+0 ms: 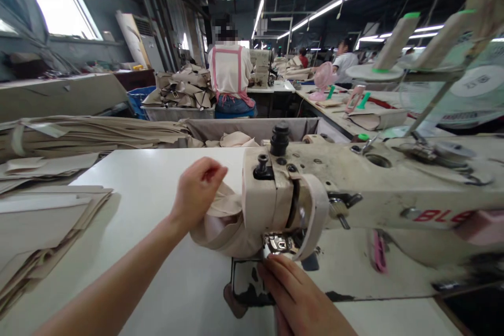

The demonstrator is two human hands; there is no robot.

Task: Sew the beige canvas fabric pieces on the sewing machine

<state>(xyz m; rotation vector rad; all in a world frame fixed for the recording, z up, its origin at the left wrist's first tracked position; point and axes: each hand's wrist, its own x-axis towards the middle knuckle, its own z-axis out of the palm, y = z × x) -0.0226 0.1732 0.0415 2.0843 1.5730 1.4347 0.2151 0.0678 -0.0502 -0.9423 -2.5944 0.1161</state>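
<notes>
Beige cloth point(220, 226) lies bunched behind the needle end of the sewing machine point(354, 189), and we pinch its upper fold in our left hand point(199, 189), fingers closed, to keep it taut and clear. Our right hand point(295, 294) rests on the cloth by the presser foot point(280, 244), fingers flat, steadying it. Cut pieces point(43, 220) are stacked at the left of the table point(157, 178), within reach.

Fabric stack point(43, 226) left of sewing machine point(354, 189) (cloth point(224, 226) seemingly underneath).

Both forearms are bare, the left hand point(197, 189) and right hand point(299, 299) ungloved, without rings
</notes>
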